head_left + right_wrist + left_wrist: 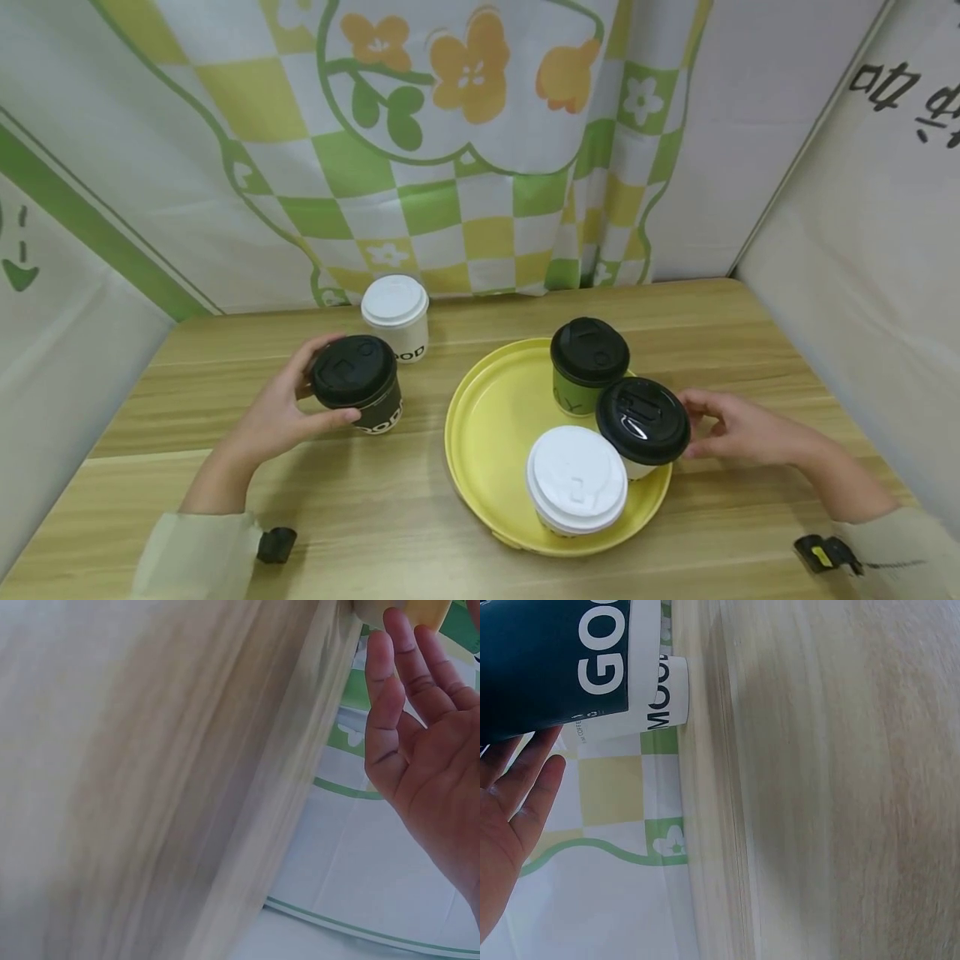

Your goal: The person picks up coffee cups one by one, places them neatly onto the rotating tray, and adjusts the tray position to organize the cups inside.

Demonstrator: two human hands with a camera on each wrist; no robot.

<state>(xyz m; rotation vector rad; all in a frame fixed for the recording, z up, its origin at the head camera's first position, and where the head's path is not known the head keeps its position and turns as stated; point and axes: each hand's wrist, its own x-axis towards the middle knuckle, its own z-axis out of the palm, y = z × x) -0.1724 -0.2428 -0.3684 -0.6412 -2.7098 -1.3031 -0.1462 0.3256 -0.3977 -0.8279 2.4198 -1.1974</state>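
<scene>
My left hand [288, 406] grips a dark paper cup [377, 408] with a black lid, thumb on the near side and fingers round the far side. In the left wrist view this dark cup [547, 667] hangs a little above the table. Behind it stands a white-lidded white cup [395, 312]. At the right, my right hand [750, 427] has loosely bent fingers beside a white cup with a glossy black lid [643, 421] on a yellow tray [487, 433]; contact cannot be told. The right wrist view shows this hand [431, 742] holding nothing.
The tray also bears a green cup [573, 392] with a black lid and a white-lidded cup [576, 479]. All stand on a wood-grain table [390, 517]. A checked flowered curtain [480, 200] hangs along its far edge, with pale fabric walls at both sides.
</scene>
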